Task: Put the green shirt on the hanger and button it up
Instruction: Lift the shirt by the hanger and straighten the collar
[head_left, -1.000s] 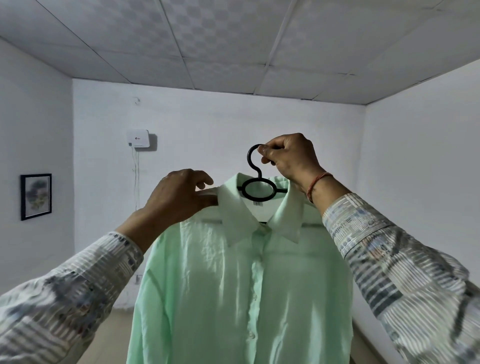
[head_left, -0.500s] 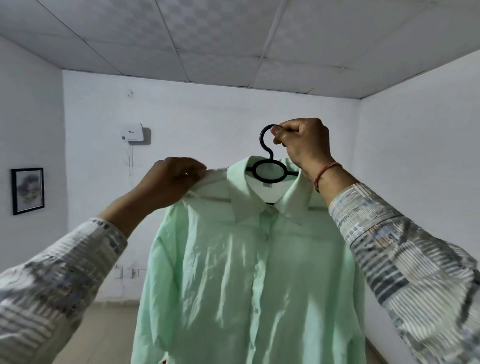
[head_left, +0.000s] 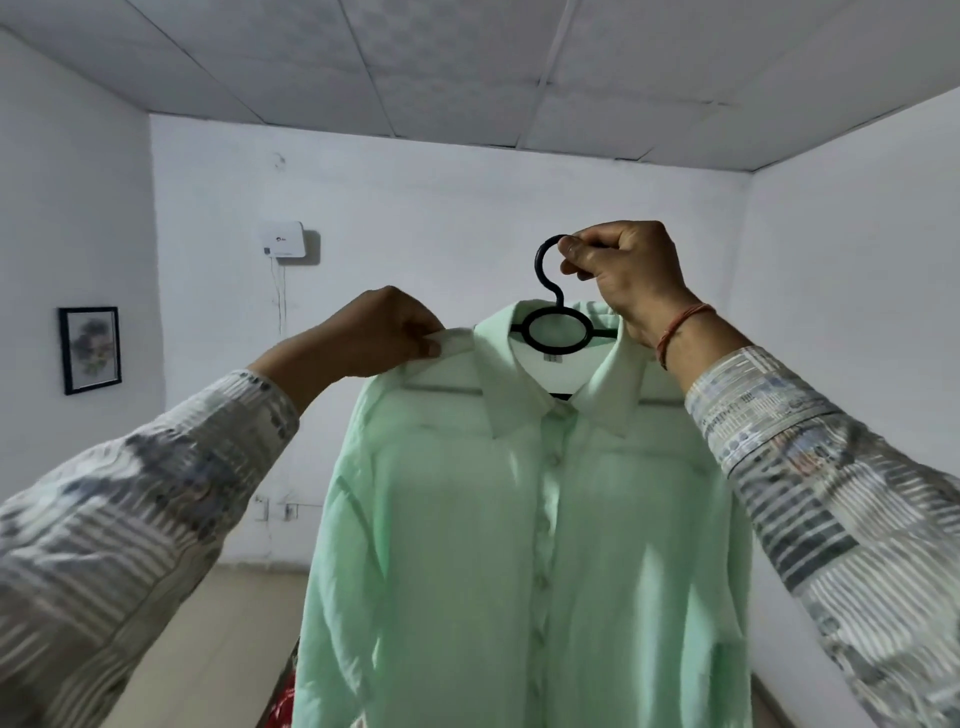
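Observation:
A pale green shirt hangs in front of me on a black hanger, its front placket buttoned down the middle. My right hand grips the hanger's hook and holds it up. My left hand pinches the shirt's left shoulder seam just beside the collar. The hanger's arms are hidden inside the shirt; only the hook, the ring and a short piece of the bar show at the collar opening.
White walls surround the room, with a white box mounted on the far wall and a framed picture on the left wall. A bit of red fabric shows low behind the shirt. The floor lies below.
My left hand has slid from the collar outward onto the shoulder seam. The right hand keeps its grip on the hook, and the shirt has shifted slightly right in view.

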